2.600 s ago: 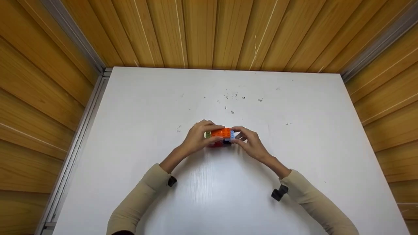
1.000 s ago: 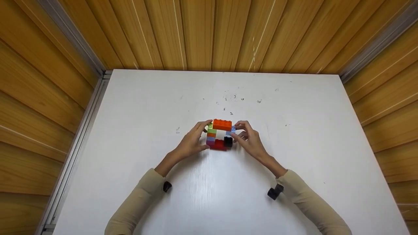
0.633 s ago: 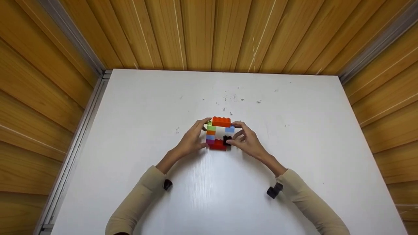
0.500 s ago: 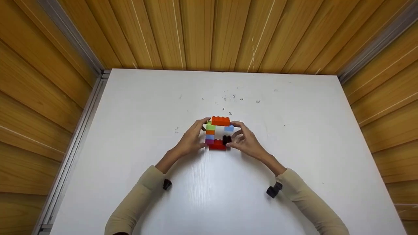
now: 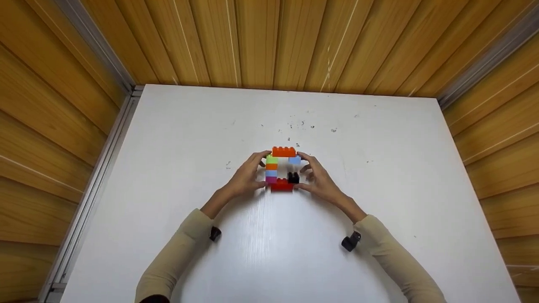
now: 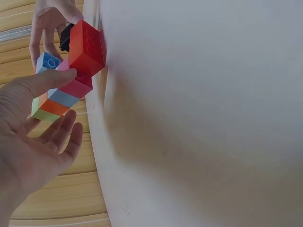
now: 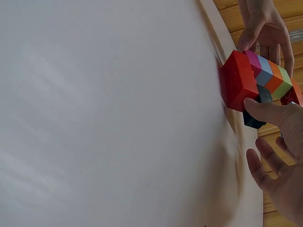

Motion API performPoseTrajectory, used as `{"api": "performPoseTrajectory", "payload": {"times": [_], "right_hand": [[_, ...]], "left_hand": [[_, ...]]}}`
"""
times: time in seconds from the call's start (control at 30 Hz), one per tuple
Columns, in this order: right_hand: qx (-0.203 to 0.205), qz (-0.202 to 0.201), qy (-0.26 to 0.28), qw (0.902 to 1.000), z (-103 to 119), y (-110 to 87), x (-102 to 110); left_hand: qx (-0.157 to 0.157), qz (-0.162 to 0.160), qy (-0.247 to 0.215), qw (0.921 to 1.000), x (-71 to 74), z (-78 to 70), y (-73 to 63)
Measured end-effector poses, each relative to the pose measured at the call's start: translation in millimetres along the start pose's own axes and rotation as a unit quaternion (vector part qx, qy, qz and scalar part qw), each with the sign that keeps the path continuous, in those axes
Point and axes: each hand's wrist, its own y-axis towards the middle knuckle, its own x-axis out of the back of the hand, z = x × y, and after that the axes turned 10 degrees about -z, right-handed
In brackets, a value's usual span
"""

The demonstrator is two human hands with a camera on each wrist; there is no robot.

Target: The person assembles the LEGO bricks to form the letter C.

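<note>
A frame of toy building bricks is held upright near the middle of the table. Its base is a red brick [image 5: 281, 185]. At its left side rises a column of pink [image 6: 77, 88], light blue, orange and lime green bricks [image 5: 271, 160]. An orange-red brick [image 5: 284, 151] spans the top, with a light blue brick [image 5: 294, 160] under its right end. A black brick [image 5: 293, 177] sits on the base's right end, a gap above it. My left hand [image 5: 245, 179] grips the column between thumb and fingers. My right hand [image 5: 321, 179] holds the right side, thumb low by the red and black bricks.
The white table [image 5: 202, 126] bears dark specks and scuffs beyond the bricks. Wood-look panels [image 5: 252, 42] stand along its back and sides, with a metal rail [image 5: 90, 193] at left. Black wrist cameras [image 5: 350, 241] hang under both sleeves.
The brick frame has tipped so its front faces me more. My left hand moved from the top brick to the column. My right thumb slid from the light blue brick down to the base.
</note>
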Motion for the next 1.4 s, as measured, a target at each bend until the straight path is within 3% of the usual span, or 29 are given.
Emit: {"api": "performPoseTrajectory", "payload": {"times": [0.23, 0.53, 0.87, 1.07, 1.27, 1.4], "right_hand": [[-0.008, -0.004, -0.015, 0.9998, -1, 2.2, 3], [-0.021, 0.027, -0.035, 0.9988, -3, 5.5, 8], [-0.049, 0.045, -0.043, 0.9969, -8, 9.1, 14], [-0.054, 0.064, -0.065, 0.9944, -7, 10.2, 17], [-0.071, 0.083, -0.085, 0.9903, -5, 13.4, 17], [-0.085, 0.094, -0.1, 0.9869, -5, 19.5, 16]], "left_hand": [[0.005, 0.023, -0.009, 0.9997, 2.4, 2.4, 3.9], [0.021, 0.049, -0.013, 0.9985, 1.2, 8.8, 8.9], [0.036, 0.084, -0.007, 0.9958, 8.2, 12.8, 24.5], [0.061, 0.109, -0.003, 0.9922, 10.0, 13.6, 29.5], [0.092, 0.115, -0.013, 0.989, 10.8, 18.1, 30.7], [0.096, 0.108, -0.028, 0.9891, 10.4, 23.4, 33.2]]}}
